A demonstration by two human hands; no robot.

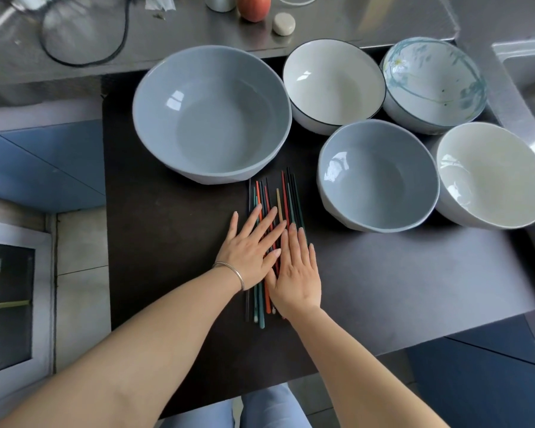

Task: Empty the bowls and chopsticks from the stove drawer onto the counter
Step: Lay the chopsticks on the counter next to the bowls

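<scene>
Both hands lie flat with fingers straight, the left hand (250, 242) and right hand (295, 267) pressing side by side on a bundle of coloured chopsticks (271, 205) and gripping nothing. The chopsticks rest on a dark counter (399, 273), just in front of a large blue-grey bowl (212, 117) and four smaller bowls (379, 176). Behind runs a steel worktop (173, 32) bearing a black cable (84, 32), a reddish fruit (254, 6) and a pale stone (284, 23).

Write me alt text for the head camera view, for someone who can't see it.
Both hands, left hand and right hand, press flat on a bundle of colored chopsticks lying on a dark counter. Behind them stand five empty bowls: a large blue-gray bowl, a dark-rimmed white bowl, a floral bowl, a small blue-gray bowl and a white bowl.
</scene>
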